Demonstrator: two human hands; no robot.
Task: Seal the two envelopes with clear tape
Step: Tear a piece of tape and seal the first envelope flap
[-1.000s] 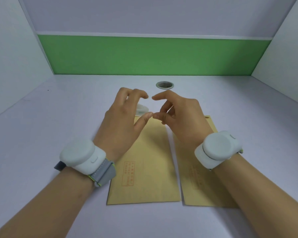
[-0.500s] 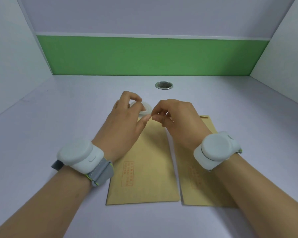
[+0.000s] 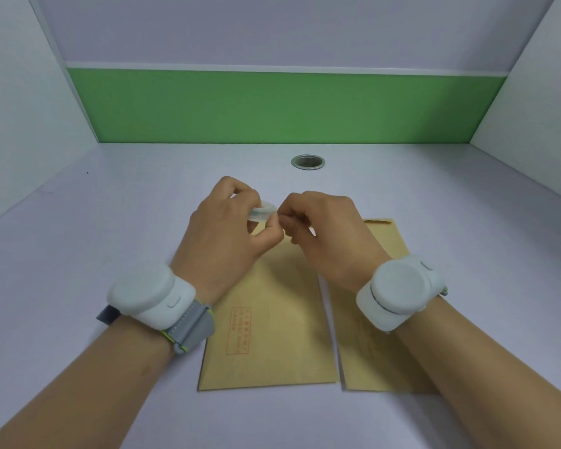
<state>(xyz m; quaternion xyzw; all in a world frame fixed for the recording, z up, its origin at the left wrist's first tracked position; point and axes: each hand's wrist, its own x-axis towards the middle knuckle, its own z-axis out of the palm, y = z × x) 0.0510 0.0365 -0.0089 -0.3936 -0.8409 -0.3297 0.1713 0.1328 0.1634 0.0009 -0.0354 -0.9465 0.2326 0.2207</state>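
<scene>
L hand (image 3: 222, 234) has its grip closed on the tape roll (image 3: 262, 213), held up over the mid desk (image 3: 110, 215), above the far ends of the envelopes. R hand (image 3: 321, 234) pinches at the roll's rim w/ fingertips, prob. on the tape's free end; the strip itself is too clear to see, so can't confirm it's lifted. Left envelope (image 3: 272, 319) and right envelope (image 3: 366, 348) lie flat, side by side, just apart, near the front edge, no tape seen on either yet.

Risks: the end slips back onto the roll, or the pulled strip folds and sticks to itself or the fingers.

Writing: red boxed stamp on left envelope, faint one on right, both unreadable.
</scene>
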